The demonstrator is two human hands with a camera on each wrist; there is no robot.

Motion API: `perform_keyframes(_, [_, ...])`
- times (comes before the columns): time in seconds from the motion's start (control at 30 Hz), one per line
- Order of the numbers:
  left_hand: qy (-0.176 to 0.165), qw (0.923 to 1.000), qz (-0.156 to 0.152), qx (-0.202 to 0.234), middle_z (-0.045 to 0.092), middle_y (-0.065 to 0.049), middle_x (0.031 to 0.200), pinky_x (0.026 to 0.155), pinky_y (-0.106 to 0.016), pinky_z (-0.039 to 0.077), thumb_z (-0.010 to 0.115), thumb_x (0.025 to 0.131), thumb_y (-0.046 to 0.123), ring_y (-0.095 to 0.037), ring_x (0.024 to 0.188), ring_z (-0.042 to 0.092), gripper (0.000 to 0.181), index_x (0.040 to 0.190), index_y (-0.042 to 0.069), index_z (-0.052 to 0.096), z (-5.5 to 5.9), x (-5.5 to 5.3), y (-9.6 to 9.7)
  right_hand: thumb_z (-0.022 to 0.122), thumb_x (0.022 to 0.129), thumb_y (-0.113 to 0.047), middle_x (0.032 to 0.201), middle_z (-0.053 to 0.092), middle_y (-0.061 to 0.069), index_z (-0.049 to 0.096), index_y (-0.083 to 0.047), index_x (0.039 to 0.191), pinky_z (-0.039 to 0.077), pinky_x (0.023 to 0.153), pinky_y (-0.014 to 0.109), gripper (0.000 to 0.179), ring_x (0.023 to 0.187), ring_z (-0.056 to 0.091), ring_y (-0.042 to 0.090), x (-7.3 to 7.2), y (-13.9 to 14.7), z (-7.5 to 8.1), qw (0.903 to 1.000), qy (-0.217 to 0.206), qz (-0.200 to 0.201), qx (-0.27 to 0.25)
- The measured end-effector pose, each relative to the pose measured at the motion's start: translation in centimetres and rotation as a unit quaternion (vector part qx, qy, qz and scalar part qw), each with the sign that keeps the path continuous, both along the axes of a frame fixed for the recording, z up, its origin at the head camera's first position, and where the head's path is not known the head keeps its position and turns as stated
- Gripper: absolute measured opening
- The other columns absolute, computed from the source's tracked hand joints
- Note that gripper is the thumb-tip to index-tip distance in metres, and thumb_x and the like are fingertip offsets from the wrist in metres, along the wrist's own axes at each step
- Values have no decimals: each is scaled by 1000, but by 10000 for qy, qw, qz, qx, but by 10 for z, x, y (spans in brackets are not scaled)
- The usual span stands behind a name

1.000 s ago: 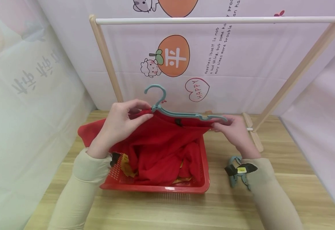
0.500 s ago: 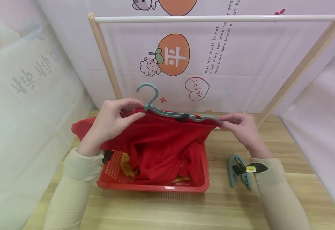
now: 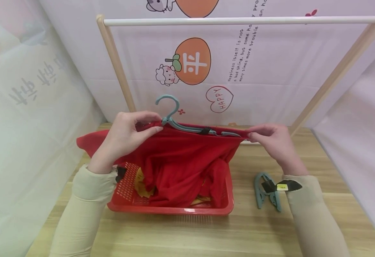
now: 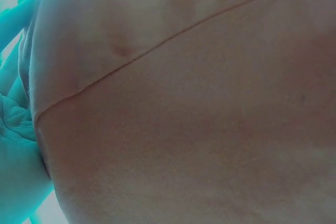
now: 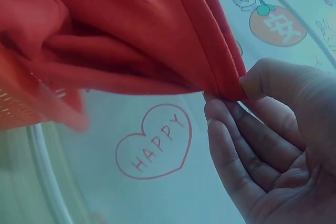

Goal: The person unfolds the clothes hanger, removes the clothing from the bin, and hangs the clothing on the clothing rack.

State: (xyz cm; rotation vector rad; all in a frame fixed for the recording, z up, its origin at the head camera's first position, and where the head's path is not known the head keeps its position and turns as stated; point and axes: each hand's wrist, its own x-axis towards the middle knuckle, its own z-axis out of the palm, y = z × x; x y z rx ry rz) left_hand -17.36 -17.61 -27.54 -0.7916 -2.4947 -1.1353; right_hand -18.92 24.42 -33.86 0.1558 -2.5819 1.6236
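A red shirt (image 3: 181,160) is stretched between both hands, its lower part bunched in the red basket (image 3: 161,210). Along its neckline lies a light-blue clothes hanger (image 3: 187,128), hook upward, its right arm mostly behind the cloth. My left hand (image 3: 126,137) pinches the hanger together with the fabric just beside the hook. At the right end, my right hand (image 3: 274,144) pinches the shirt's edge between thumb and fingers; the right wrist view shows this fabric corner (image 5: 226,77) close up. Cloth fills most of the left wrist view, hiding the left fingertips.
Behind the basket rises a rack with a white bar (image 3: 239,21) and wooden posts. Light-blue folded hanger parts (image 3: 259,191) lie on the wooden table (image 3: 245,232), right of the basket. Yellow cloth (image 3: 141,184) shows inside the basket. Printed white sheeting surrounds the table.
Both hands have shifted: the left moved leftward with the hanger, the right slid outward from the hanger's end to the shirt's edge. The cloth is pulled wider and covers more of the hanger's right arm.
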Motion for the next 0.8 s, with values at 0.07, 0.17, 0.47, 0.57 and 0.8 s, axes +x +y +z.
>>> perform_keyframes(0.07, [-5, 10000, 6, -1, 76, 0, 99, 81, -37, 61, 82, 88, 14, -16, 89, 72, 25, 113, 11, 77, 0, 0, 1, 72, 96, -22, 98, 76, 2, 76, 0, 113, 57, 76, 24, 28, 86, 72, 19, -1, -4, 2, 10000, 33, -60, 61])
perform_keyframes(0.17, [68, 10000, 5, -5, 76, 2, 99, 79, -36, 61, 83, 88, 13, -14, 88, 72, 26, 113, 11, 77, 0, 0, 2, 73, 94, -21, 96, 76, 3, 76, 1, 111, 58, 73, 24, 28, 82, 72, 16, 0, -12, 6, 9997, 97, -192, 115])
perform_keyframes(0.47, [261, 9997, -18, -6, 75, 3, 99, 79, -36, 60, 82, 89, 12, -13, 88, 71, 24, 112, 11, 77, 3, 1, 10, 71, 93, -23, 94, 76, 9, 79, -5, 105, 56, 68, 27, 23, 81, 71, 18, 4, -32, 14, 9959, 208, -573, 665])
perform_keyframes(0.57, [333, 9994, -22, 8, 75, 3, 98, 80, -36, 60, 82, 89, 12, -13, 88, 71, 23, 111, 11, 77, 4, 1, 12, 72, 92, -22, 91, 76, 8, 80, -6, 102, 55, 65, 27, 20, 81, 70, 16, 5, -37, 15, 9943, 390, -639, 762])
perform_keyframes(0.8, [400, 9991, -57, 85, 75, 4, 98, 79, -35, 60, 82, 89, 13, -12, 87, 70, 22, 110, 11, 78, 6, 1, 16, 75, 92, -23, 85, 76, 4, 82, -11, 97, 56, 61, 23, 15, 71, 72, 13, 10, -50, 22, 9926, 815, -601, 670])
